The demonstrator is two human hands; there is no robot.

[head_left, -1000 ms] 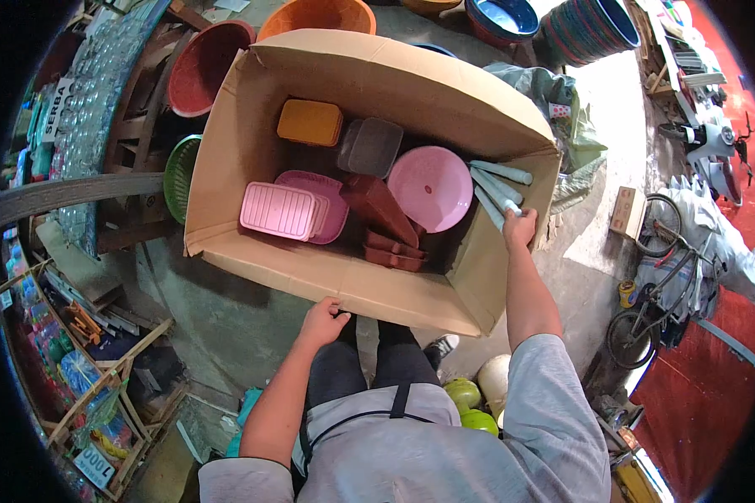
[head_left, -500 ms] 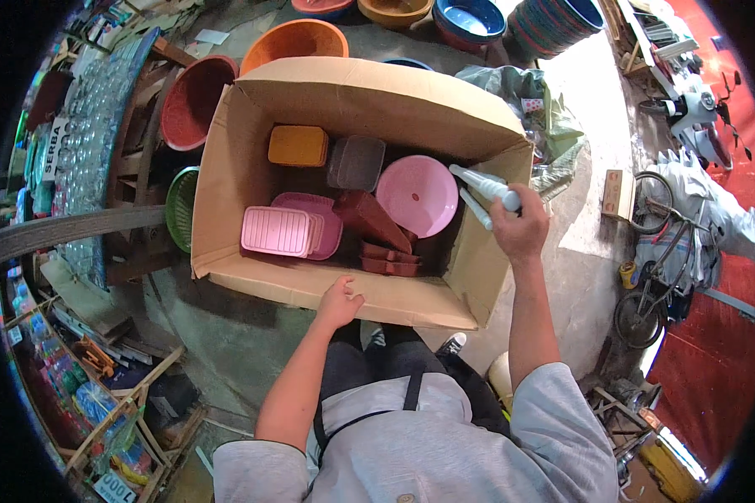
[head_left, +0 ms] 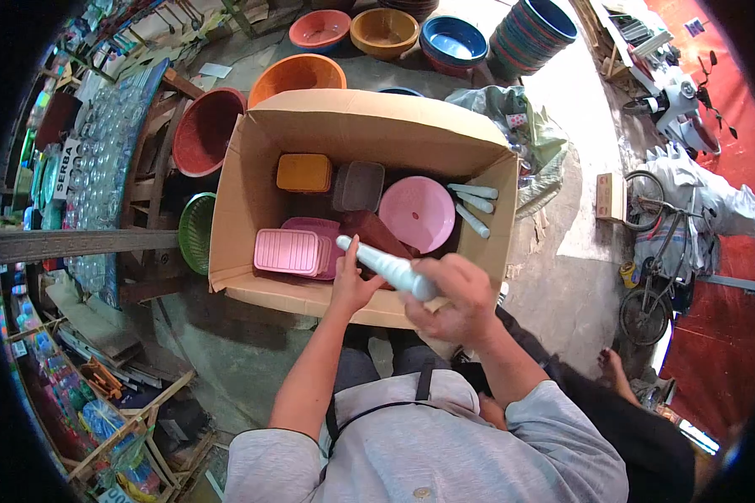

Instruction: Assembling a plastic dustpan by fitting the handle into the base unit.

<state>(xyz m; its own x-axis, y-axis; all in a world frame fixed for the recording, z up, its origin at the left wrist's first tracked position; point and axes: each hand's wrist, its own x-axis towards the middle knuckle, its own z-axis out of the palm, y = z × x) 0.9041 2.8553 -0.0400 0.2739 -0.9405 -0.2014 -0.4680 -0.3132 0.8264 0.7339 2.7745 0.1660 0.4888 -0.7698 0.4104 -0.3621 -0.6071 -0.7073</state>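
A long, tapered pale-blue plastic piece (head_left: 382,262) is held slantwise above the near side of an open cardboard box (head_left: 377,106). My right hand (head_left: 453,298), slightly blurred, is closed round its thick end. Near the narrow tip, my left hand (head_left: 356,281) has its index finger over the piece and its thumb along the near side. Several similar pale-blue pieces (head_left: 476,204) lie at the box's right end. Also inside are a pink basin (head_left: 417,214), pink baskets (head_left: 287,251), an orange container (head_left: 303,173), a grey container (head_left: 359,186) and dark red trays (head_left: 369,226).
Red (head_left: 205,134), orange (head_left: 298,77) and blue (head_left: 455,40) basins stand beyond the box. A green basket (head_left: 197,235) sits at its left, beside a post (head_left: 84,246). Someone in black clothing (head_left: 612,419) is close on my right. A bicycle (head_left: 648,285) stands farther right.
My right hand has brought the pale-blue piece from the box's right end towards me and left. My left hand has left the box's near edge and reached the tip. The person in black has appeared.
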